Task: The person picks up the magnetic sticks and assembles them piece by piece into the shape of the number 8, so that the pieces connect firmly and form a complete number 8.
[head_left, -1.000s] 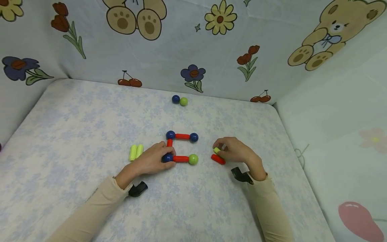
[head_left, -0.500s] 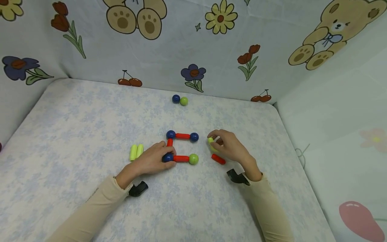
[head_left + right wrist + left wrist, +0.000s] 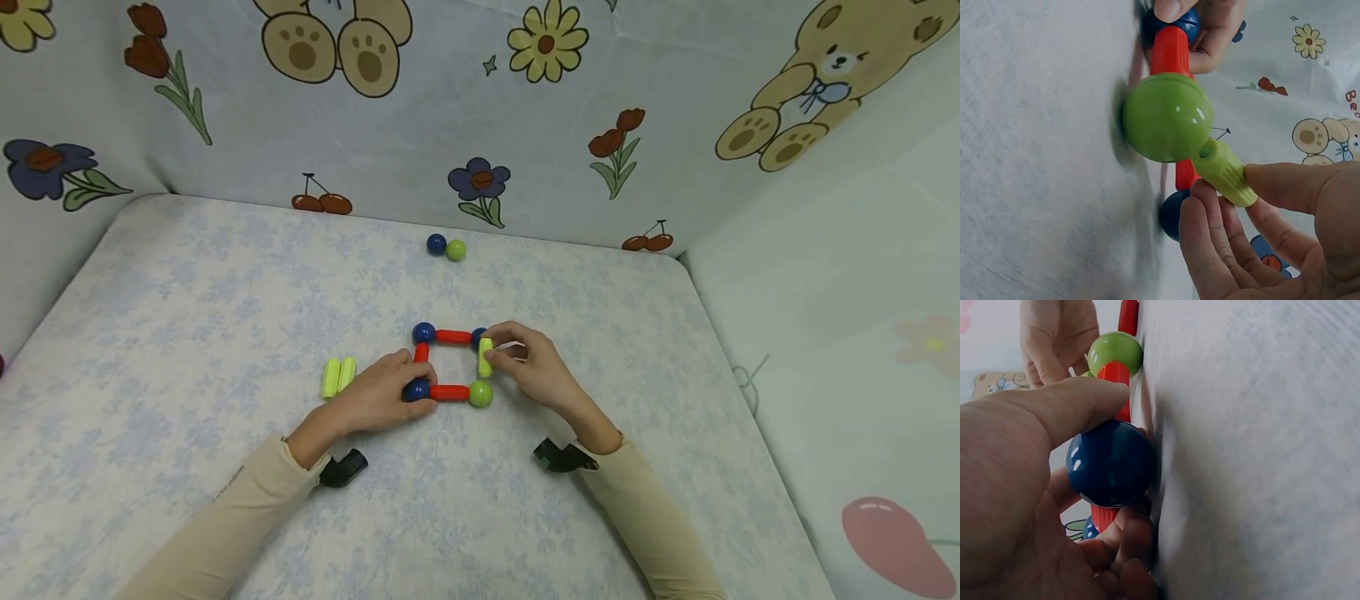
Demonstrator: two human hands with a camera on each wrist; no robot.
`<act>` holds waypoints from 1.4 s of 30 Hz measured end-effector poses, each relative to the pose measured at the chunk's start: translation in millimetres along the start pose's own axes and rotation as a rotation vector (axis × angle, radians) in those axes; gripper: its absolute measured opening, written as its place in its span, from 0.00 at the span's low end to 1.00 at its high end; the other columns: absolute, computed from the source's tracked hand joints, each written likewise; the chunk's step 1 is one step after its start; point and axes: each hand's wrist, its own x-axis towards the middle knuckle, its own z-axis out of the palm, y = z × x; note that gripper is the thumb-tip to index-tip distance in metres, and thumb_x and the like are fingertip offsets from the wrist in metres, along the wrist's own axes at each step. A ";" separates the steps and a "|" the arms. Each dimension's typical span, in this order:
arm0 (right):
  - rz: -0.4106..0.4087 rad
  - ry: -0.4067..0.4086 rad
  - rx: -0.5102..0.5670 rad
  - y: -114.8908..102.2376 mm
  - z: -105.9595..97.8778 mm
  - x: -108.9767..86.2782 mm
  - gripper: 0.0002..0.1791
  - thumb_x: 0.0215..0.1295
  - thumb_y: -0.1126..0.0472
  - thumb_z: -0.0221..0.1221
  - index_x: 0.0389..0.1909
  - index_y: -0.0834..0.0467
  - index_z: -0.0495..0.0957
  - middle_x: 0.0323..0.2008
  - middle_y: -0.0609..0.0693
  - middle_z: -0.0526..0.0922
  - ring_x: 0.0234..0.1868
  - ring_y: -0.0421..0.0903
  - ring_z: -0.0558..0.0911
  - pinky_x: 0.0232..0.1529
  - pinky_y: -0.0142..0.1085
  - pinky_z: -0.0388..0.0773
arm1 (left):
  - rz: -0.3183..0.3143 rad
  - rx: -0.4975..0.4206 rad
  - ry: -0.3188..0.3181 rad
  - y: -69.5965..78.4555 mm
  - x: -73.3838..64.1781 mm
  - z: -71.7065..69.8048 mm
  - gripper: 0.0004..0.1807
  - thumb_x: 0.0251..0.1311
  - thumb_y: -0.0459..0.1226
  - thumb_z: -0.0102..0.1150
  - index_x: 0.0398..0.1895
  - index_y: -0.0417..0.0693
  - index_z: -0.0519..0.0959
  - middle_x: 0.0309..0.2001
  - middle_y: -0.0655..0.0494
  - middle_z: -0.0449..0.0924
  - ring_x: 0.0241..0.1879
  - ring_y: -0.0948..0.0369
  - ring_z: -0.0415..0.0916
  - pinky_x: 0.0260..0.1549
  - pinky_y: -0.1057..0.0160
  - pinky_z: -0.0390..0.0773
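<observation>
On the table lies a three-sided frame of red rods and balls. My left hand (image 3: 385, 390) grips its near-left corner, thumb and fingers around the blue ball (image 3: 1112, 464) there. A red rod (image 3: 450, 392) runs from that ball to a green ball (image 3: 1167, 117) at the near right. Along the far side another red rod (image 3: 453, 337) joins two blue balls. My right hand (image 3: 534, 367) pinches a yellow-green rod (image 3: 1225, 173) between thumb and fingers at the frame's right side. One end of this rod is right at the green ball; the other overlaps the far-right blue ball in the head view.
Two yellow-green rods (image 3: 339, 378) lie side by side left of my left hand. A loose blue ball (image 3: 437, 244) and a loose green ball (image 3: 456, 250) sit near the table's back edge. A cloth wall with printed bears and flowers rises behind.
My right hand has carried the yellow-green rod leftward, from beside the loose red rod to the frame's right side. The left hand has stayed at its corner.
</observation>
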 end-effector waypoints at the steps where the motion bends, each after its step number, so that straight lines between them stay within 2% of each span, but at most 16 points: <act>1: 0.010 -0.002 0.010 1.2 1.2 0.5 0.16 0.70 0.60 0.62 0.56 0.55 0.78 0.51 0.57 0.80 0.48 0.53 0.86 0.48 0.44 0.81 | -0.002 0.001 -0.001 0.1 0.1 0.0 0.09 0.63 0.46 0.66 0.41 0.56 0.80 0.36 0.54 0.68 0.34 0.58 0.65 0.31 0.63 0.63; 5: 0.029 -0.009 0.032 3.3 3.9 0.8 0.17 0.70 0.60 0.61 0.58 0.58 0.77 0.51 0.59 0.79 0.46 0.55 0.86 0.47 0.47 0.81 | -0.012 0.005 -0.009 0.9 0.3 0.2 0.09 0.63 0.46 0.66 0.42 0.56 0.80 0.36 0.54 0.68 0.34 0.58 0.65 0.32 0.62 0.63; 13: 0.056 0.006 0.014 3.3 6.9 2.1 0.15 0.71 0.60 0.61 0.56 0.56 0.77 0.48 0.58 0.81 0.40 0.49 0.88 0.39 0.37 0.81 | -0.025 0.011 -0.006 2.8 0.2 -0.4 0.09 0.63 0.46 0.66 0.42 0.56 0.80 0.37 0.54 0.68 0.35 0.58 0.65 0.32 0.62 0.64; 22: 0.050 0.014 0.008 3.3 8.1 1.2 0.14 0.70 0.62 0.60 0.54 0.61 0.74 0.48 0.61 0.82 0.38 0.52 0.88 0.40 0.42 0.84 | -0.021 0.018 0.001 3.9 0.9 -0.5 0.09 0.62 0.46 0.67 0.41 0.56 0.80 0.35 0.54 0.68 0.34 0.58 0.64 0.31 0.63 0.63; 27: 0.061 0.001 0.007 4.0 8.9 2.1 0.17 0.71 0.62 0.60 0.56 0.63 0.70 0.49 0.62 0.83 0.40 0.53 0.87 0.41 0.42 0.84 | -0.025 0.019 0.003 3.4 0.7 0.3 0.09 0.62 0.46 0.67 0.41 0.56 0.80 0.36 0.54 0.68 0.34 0.58 0.64 0.31 0.63 0.63; 34: 0.035 0.004 -0.039 5.2 8.9 2.0 0.26 0.72 0.62 0.59 0.66 0.63 0.62 0.47 0.62 0.85 0.39 0.52 0.88 0.41 0.41 0.84 | -0.021 0.013 0.013 3.4 0.7 0.8 0.09 0.62 0.46 0.67 0.41 0.56 0.80 0.37 0.54 0.68 0.35 0.58 0.65 0.32 0.62 0.64; 42: 0.012 -0.008 -0.078 6.1 8.3 2.5 0.27 0.72 0.62 0.59 0.68 0.62 0.63 0.48 0.61 0.84 0.37 0.50 0.88 0.38 0.38 0.83 | -0.030 0.012 0.024 3.0 0.7 1.2 0.10 0.62 0.46 0.67 0.42 0.56 0.80 0.37 0.54 0.69 0.35 0.58 0.66 0.33 0.62 0.65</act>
